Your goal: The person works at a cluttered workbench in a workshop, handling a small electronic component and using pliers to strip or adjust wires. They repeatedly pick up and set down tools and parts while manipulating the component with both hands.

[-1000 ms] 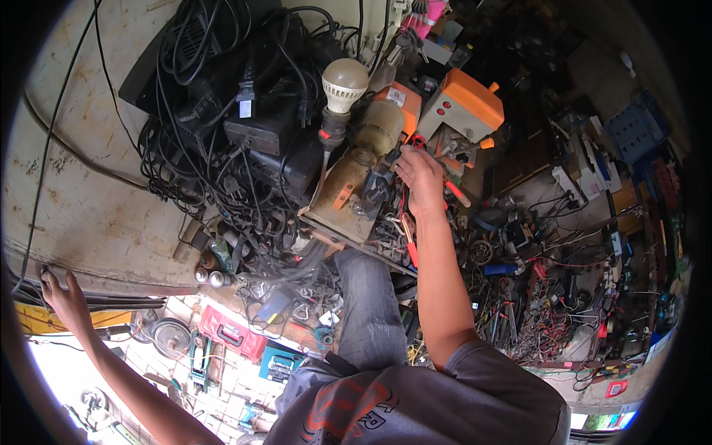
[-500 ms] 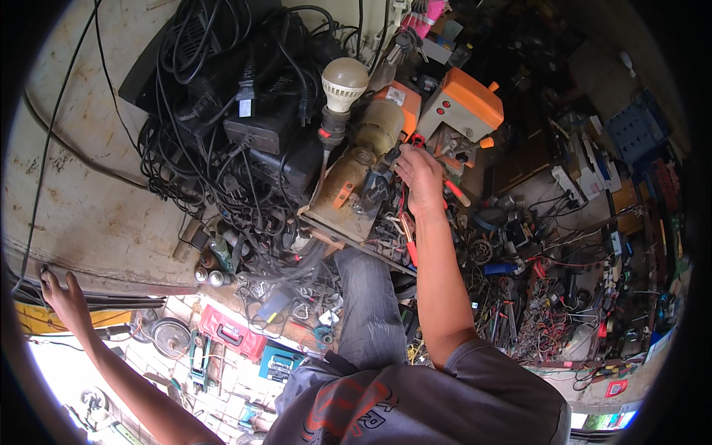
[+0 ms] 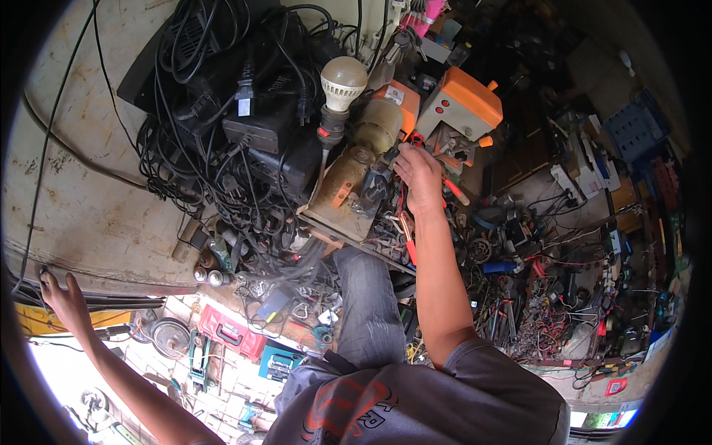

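My right hand [image 3: 420, 178] reaches forward to the key-machine-like bench unit with a grey body and orange cover [image 3: 461, 104]. Its fingers are bent and closed around a small dark part [image 3: 391, 154], mostly hidden by the fingertips. Beside the hand lie a red-handled tool [image 3: 456, 192] and a red and copper-coloured clamp [image 3: 409, 239]. A dusty tray [image 3: 326, 204] with an orange piece is just left of it. Far off at the left, my left hand [image 3: 67, 300] rests against the lower edge of a worn pale metal panel [image 3: 89, 222], fingers apart.
A white bulb [image 3: 344, 81] stands in a black socket left of the machine. Tangled black cables and adapters [image 3: 256, 130] pile up behind. Loose wires and tools [image 3: 549, 311] crowd the right. A red case [image 3: 230, 334] and a teal case [image 3: 280, 362] lie lower left.
Both hands keep almost the same place and pose. The view has shifted only very slightly.
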{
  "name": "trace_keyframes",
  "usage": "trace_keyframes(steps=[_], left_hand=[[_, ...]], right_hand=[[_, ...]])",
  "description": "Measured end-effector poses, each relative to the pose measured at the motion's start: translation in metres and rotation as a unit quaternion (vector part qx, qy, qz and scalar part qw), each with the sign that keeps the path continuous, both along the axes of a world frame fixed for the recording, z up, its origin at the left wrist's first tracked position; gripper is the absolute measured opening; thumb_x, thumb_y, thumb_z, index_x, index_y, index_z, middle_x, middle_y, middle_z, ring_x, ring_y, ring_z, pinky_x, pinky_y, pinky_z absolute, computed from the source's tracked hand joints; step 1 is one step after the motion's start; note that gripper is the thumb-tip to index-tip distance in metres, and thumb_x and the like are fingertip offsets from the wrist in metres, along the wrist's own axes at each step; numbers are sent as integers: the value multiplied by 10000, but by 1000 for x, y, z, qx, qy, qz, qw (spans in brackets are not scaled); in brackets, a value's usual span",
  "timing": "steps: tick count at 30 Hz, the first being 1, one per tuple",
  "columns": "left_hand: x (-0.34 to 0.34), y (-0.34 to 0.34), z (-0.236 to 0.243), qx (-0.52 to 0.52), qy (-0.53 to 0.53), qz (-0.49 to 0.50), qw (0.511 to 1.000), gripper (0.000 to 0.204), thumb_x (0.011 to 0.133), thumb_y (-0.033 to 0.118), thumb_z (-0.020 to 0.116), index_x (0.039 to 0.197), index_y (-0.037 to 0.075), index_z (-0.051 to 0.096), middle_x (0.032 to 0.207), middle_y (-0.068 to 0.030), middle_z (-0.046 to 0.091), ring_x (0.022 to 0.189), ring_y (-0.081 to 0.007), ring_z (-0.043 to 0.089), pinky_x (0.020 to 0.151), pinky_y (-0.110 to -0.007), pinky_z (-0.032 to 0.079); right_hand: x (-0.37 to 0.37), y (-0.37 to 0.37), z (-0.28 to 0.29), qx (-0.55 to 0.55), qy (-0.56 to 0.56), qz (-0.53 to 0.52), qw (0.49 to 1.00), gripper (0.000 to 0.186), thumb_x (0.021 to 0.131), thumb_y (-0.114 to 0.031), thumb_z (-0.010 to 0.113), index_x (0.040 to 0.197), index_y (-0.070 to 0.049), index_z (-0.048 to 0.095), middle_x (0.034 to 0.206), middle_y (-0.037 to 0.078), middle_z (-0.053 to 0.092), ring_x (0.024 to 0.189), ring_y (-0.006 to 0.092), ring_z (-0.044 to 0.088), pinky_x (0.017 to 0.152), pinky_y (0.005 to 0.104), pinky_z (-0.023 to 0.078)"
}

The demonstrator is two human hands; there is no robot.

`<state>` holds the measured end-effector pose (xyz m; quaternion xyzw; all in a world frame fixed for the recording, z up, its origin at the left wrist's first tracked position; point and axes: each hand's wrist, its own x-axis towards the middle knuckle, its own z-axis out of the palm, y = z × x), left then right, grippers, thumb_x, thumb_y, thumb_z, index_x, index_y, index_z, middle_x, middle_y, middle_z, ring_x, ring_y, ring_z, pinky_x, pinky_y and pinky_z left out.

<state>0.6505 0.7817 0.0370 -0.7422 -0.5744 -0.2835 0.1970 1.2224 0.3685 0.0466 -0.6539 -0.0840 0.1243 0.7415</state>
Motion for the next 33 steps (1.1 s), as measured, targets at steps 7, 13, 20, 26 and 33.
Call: trace_keyframes(steps=[7,13,20,26,33], left_hand=[[-2,2,-1,3,9,0,1000,588,939,288,537,1415,-28,398,1438,-355,315,1329,-457,351,1071,-445,346],[-1,-1,0,-2,8,6,1000,593,942,301,534,1425,-15,395,1447,-351,305,1334,-453,348,1072,-443,347],[1,-2,1,-2,4,12,1000,601,939,308,530,1428,-12,391,1452,-345,301,1341,-444,344,1076,-442,345],[0,0,0,-8,1,14,1000,608,930,289,525,1430,-26,379,1456,-335,306,1340,-438,347,1088,-437,336],[2,-1,1,-11,-15,0,1000,606,923,274,526,1430,-25,380,1456,-332,310,1333,-434,358,1082,-438,346]], right_hand=[[0,1,1,8,2,-6,1000,357,870,-255,658,1118,1,642,1058,77,649,1011,197,615,910,340,477],[1,0,0,7,1,-2,1000,338,868,-252,661,1102,-8,647,1034,59,649,979,178,616,887,328,480],[1,1,0,1,-2,-1,1000,336,866,-250,661,1098,-7,649,1028,56,648,965,173,614,879,326,483],[-1,1,1,-8,-6,-4,1000,338,865,-252,658,1098,-7,651,1027,55,648,970,175,609,878,327,481],[-1,1,0,-10,-9,-3,1000,339,868,-259,652,1100,-12,651,1024,47,648,953,165,603,868,319,477]])
